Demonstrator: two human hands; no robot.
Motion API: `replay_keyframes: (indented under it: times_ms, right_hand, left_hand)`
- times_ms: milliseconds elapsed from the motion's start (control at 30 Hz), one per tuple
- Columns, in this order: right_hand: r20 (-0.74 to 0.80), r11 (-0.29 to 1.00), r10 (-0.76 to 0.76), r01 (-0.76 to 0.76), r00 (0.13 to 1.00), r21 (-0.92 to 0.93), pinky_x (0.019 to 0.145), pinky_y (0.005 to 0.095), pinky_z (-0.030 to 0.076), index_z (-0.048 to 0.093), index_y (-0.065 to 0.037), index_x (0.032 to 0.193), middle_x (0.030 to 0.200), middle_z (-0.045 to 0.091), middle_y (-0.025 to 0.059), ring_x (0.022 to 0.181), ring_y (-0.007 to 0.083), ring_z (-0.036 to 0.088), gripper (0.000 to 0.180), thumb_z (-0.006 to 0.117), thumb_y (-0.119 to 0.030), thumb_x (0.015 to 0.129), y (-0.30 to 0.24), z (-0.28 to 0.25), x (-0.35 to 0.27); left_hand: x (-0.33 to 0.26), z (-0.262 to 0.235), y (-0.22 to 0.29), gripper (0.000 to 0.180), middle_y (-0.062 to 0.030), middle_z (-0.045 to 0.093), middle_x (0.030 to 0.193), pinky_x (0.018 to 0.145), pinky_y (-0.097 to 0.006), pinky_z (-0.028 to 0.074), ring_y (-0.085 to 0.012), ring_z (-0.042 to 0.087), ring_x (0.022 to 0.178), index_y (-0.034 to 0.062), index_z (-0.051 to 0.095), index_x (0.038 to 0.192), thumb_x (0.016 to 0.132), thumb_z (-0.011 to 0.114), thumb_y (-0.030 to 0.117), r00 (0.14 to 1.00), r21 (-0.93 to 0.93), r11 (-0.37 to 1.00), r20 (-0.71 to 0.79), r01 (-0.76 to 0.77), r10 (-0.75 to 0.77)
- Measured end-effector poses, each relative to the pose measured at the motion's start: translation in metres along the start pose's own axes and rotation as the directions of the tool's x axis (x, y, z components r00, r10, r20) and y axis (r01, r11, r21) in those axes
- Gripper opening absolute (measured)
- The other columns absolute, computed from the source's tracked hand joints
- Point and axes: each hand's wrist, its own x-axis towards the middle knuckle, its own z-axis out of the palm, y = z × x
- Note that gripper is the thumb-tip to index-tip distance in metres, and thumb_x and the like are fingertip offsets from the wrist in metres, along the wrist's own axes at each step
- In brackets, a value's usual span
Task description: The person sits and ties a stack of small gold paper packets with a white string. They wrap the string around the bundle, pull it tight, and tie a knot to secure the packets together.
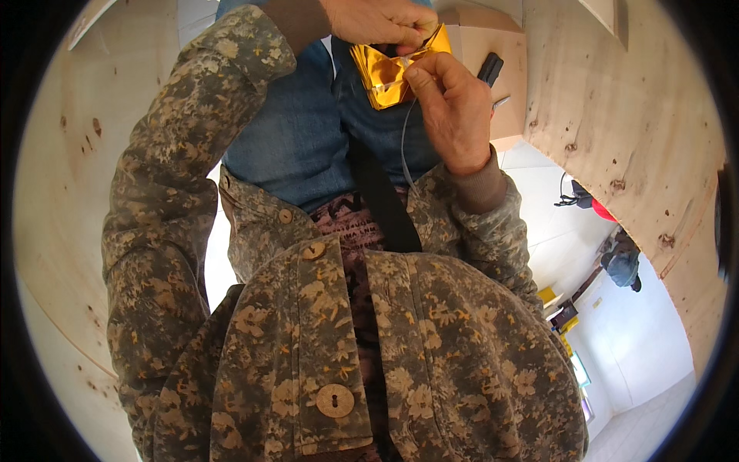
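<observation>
A stack of shiny gold foil paper (377, 68), folded and pinched in at its middle, sits above my jeans-covered lap near the top of the view. My left hand (373, 21) reaches over its far side, fingers curled down and gripping the foil. From the right, my right hand (453, 108) presses thumb and forefinger together at the middle of the stack. A thin pale string (403, 146) runs down from that pinch toward my jacket. The foil behind my left fingers is partly hidden.
A brown cardboard box (509, 81) stands just beyond my right hand. A black-handled object (490, 68) lies against it. Pale wooden boards rise on the right (608, 92) and left (69, 177). A black strap (377, 185) hangs down my front.
</observation>
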Motion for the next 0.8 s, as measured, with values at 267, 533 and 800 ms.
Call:
replay_keyframes:
  times_ms: [267, 533, 800]
  right_hand:
    - [-0.057, 0.997, -0.055, 0.057, 0.997, 0.047, 0.062, 0.0362, 0.053, 0.065, -0.004, 0.092, 0.08, 0.068, 0.014, 0.072, 0.0296, 0.069, 0.012, 0.067, -0.015, 0.093, 0.0042, 0.0074, -0.0025]
    - [-0.007, 0.996, 0.005, -0.005, 1.0, 0.086, 0.063, 0.0308, 0.055, 0.067, -0.004, 0.097, 0.08, 0.07, 0.0132, 0.073, 0.0239, 0.072, 0.013, 0.069, -0.017, 0.094, 0.0029, 0.002, -0.0013]
    - [-0.008, 0.998, -0.029, 0.028, 1.0, -0.054, 0.059, 0.0353, 0.053, 0.067, -0.004, 0.096, 0.077, 0.07, 0.0138, 0.07, 0.0305, 0.07, 0.018, 0.068, -0.022, 0.094, 0.0018, 0.0006, 0.0036]
  left_hand:
    - [0.0009, 0.0025, 0.0016, 0.023, -0.0017, 0.052, 0.08, 0.064, -0.025, 0.05, -0.0099, 0.055, 0.067, 0.0127, 0.045, 0.095, 0.108, 0.042, 0.032, 0.999, 0.131, 0.991, -0.026, -0.019, 0.023]
    - [0.0023, 0.0065, 0.0014, 0.026, -0.0027, 0.051, 0.08, 0.063, -0.026, 0.049, -0.0106, 0.053, 0.066, 0.0122, 0.045, 0.096, 0.108, 0.042, 0.035, 0.999, 0.167, 0.986, -0.047, 0.015, -0.007]
    - [0.0009, 0.0071, 0.005, 0.024, -0.0026, 0.05, 0.078, 0.064, -0.027, 0.047, -0.0117, 0.052, 0.066, 0.0112, 0.045, 0.094, 0.107, 0.044, 0.031, 0.997, 0.202, 0.979, -0.07, -0.028, 0.042]
